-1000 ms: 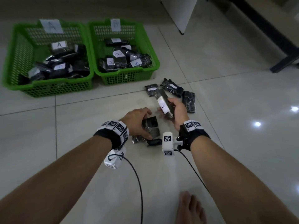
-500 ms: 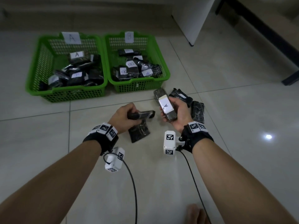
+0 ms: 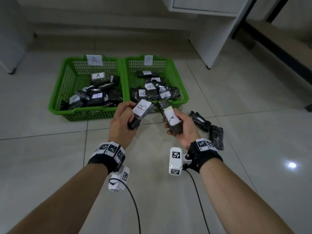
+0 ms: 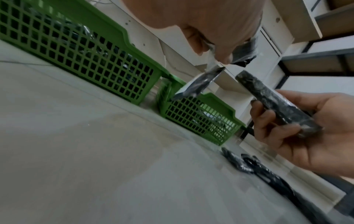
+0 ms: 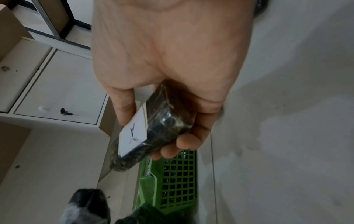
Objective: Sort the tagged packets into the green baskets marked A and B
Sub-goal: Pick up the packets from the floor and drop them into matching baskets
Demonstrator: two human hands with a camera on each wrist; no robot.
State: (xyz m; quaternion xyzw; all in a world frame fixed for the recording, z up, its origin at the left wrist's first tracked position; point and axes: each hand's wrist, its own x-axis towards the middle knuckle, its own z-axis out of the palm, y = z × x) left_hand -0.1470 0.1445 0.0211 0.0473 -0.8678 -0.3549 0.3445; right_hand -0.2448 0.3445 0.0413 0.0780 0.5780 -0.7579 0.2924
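My left hand (image 3: 124, 120) grips a dark packet with a white tag marked B (image 3: 141, 110), lifted just in front of the two baskets. My right hand (image 3: 181, 128) grips a dark packet tagged A (image 3: 171, 118), which also shows in the right wrist view as the A packet (image 5: 151, 133) lying across my curled fingers. Green basket A (image 3: 58, 97) stands at the left and green basket B (image 3: 179, 81) at the right, each holding several tagged packets. Two more packets (image 3: 208, 129) lie on the floor right of my right hand.
A white cabinet leg (image 3: 212, 46) and a dark frame (image 3: 276, 46) stand behind and right of basket B. A white appliance corner (image 3: 10, 53) sits at the far left. The tiled floor (image 3: 42, 166) spreads around my arms. Camera cables hang from both wrists.
My left hand has lifted its packet off the floor and turned it so the B tag faces up. Both hands have moved forward toward the baskets. The view has tilted up.
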